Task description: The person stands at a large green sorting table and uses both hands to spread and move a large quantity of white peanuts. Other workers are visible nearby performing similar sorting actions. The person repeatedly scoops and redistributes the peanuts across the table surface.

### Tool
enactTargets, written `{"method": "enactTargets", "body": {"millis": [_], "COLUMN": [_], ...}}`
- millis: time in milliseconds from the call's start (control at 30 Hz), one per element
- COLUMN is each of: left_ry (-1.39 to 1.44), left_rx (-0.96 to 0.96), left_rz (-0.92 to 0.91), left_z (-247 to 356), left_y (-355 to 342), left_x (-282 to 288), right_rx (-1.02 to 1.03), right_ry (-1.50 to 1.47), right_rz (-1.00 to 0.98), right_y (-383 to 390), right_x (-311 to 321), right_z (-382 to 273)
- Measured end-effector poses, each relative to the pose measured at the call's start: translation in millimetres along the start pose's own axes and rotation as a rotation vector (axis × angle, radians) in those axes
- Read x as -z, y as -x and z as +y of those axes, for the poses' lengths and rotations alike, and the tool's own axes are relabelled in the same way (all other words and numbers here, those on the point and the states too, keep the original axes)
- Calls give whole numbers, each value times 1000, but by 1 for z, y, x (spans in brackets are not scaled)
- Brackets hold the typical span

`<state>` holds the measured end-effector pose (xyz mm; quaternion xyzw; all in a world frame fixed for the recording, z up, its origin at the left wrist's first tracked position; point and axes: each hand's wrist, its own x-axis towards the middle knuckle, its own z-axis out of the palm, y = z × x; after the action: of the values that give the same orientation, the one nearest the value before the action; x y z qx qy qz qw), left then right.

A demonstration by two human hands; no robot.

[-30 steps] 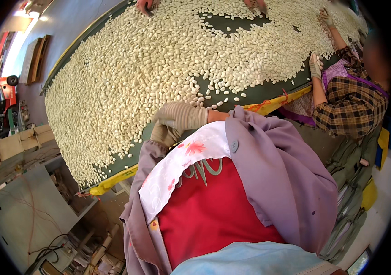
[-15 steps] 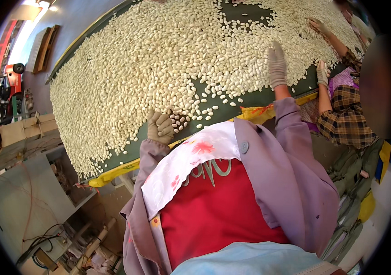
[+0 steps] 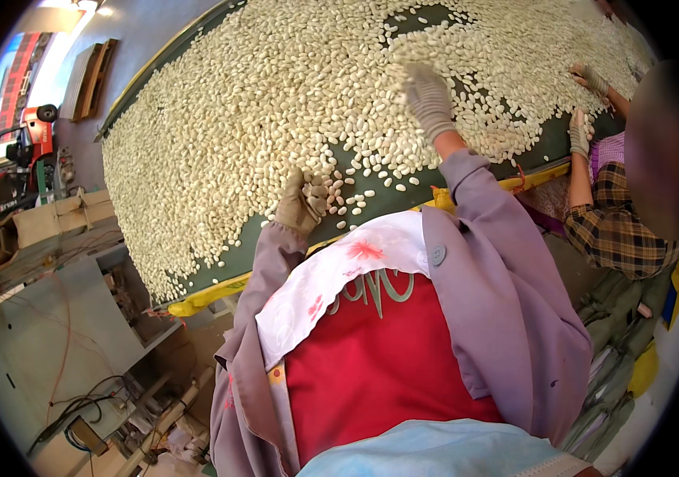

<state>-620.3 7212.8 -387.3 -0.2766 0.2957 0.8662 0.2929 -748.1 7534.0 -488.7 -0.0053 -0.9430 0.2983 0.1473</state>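
Note:
Many white beans [image 3: 220, 119] cover the dark green sorting table [image 3: 252, 238], with small bare patches showing. My left hand [image 3: 301, 203], in a beige glove, is at the near part of the table, fingers curled beside a few pinkish-white beans; what is inside them I cannot make out. My right hand [image 3: 427, 99], in a grey-beige ribbed glove, is stretched over the beans farther from me, fingers extended and blurred at the tips among them.
A co-worker in plaid [image 3: 610, 246] works at the right, gloved hands [image 3: 578, 131] on the beans. Yellow edging [image 3: 204, 300] runs along the table's near side. At left are a red wheeled machine [image 3: 37, 135], wooden pallets [image 3: 89, 79], a metal cabinet [image 3: 45, 334] and cables.
My right hand moved from beside my left out over the beans to the right, then leftward. My left hand stays low with fingers curled. The scene has shifted slightly rightward in the picture.

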Motion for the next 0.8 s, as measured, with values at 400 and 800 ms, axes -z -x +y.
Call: {"method": "enactTargets", "body": {"millis": [400, 800], "left_ry": [-1589, -1978], "left_rx": [-586, 183], "left_rz": [506, 783], "left_z": [61, 51], "left_y": [-162, -169], "left_x": [10, -55], "right_rx": [269, 128], "right_ry": [-119, 166], "right_rz": [-83, -52], "right_y": [116, 160], "right_x": [71, 111], "right_z": [-36, 25]}}
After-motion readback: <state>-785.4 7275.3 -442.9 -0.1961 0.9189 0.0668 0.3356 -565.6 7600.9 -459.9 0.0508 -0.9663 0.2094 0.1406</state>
